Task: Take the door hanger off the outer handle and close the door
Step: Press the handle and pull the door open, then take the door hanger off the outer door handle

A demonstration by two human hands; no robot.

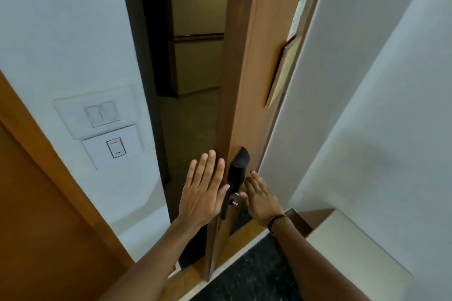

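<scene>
The brown wooden door (247,61) stands partly open, its edge facing me, with a dim corridor behind the gap. A black lock body with the inner handle (238,171) sits on the door's inner face. My left hand (205,190) is flat with fingers spread, just left of the door edge at handle height. My right hand (260,197) is open beside the inner handle, its fingers touching or nearly touching the small silver knobs (235,199) below the handle. The outer handle and any door hanger are hidden behind the door.
A white wall on the left carries a double light switch (101,112) and a key-card switch plate (116,148). Framed notices (285,71) hang on the door's inner face. A white wall stands close on the right, with dark floor (252,273) below.
</scene>
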